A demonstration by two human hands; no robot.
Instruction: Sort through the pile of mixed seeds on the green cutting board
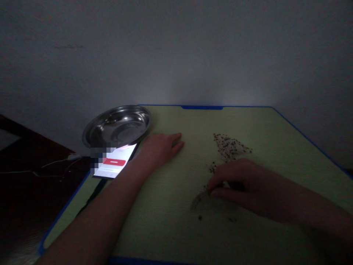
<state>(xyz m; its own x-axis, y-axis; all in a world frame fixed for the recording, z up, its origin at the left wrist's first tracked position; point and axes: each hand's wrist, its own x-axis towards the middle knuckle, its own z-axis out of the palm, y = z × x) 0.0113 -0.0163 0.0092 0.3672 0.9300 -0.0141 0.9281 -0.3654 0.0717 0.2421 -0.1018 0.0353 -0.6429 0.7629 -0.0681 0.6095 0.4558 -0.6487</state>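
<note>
My left hand [161, 147] rests on the pale green tabletop [171, 221], fingers stretched out, holding nothing. Thumb and forefinger of my right hand [239, 180] are pinched together low over the table, at the edge of a few scattered grains; whatever sits between the fingertips is too small and dark to make out. Just beyond that hand lies a spread pile of small white and dark reddish grains [230, 147]. A thin, blurred patch of pale grains [199, 200] is near the pinching fingertips. One dark grain [200, 218] lies closer to me.
A shiny metal basin [121, 127] stands at the table's back left. In front of it is a phone [116, 162] with a lit screen, beside my left forearm. Blue edging [202, 107] borders the table, and a grey wall [176, 55] rises behind. White cables [52, 163] hang at the left.
</note>
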